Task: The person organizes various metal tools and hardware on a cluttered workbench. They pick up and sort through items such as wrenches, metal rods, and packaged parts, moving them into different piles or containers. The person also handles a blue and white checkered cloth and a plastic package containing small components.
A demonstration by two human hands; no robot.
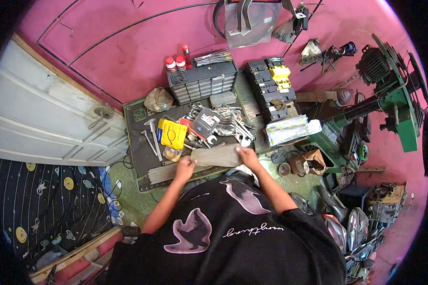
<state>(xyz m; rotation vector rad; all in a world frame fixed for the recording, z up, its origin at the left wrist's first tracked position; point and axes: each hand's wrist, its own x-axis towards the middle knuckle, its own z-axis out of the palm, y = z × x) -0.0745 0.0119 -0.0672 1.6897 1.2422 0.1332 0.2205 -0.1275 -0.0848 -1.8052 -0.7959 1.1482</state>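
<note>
A limp greyish-beige sheet, a cloth or thin bag (216, 156), is stretched sideways over the near edge of the workbench. My left hand (186, 166) pinches its left end, and my right hand (247, 156) grips the right end. Beneath the left hand lies a bundle of thin pale rods (169, 174) along the bench's front edge; the sheet partly covers it. Just beyond the hands are a yellow packet (172, 134), a caliper-like metal tool (154, 135), a dark case (206, 124) and a heap of wrenches (233, 124).
A small-drawer cabinet (203, 85) with red-capped bottles (176, 64) stands at the back. To its right are a black-and-yellow organizer (272, 90) and a wrapped box (288, 130). A green machine (392, 95) rises at right; a white door (52, 114) borders the left.
</note>
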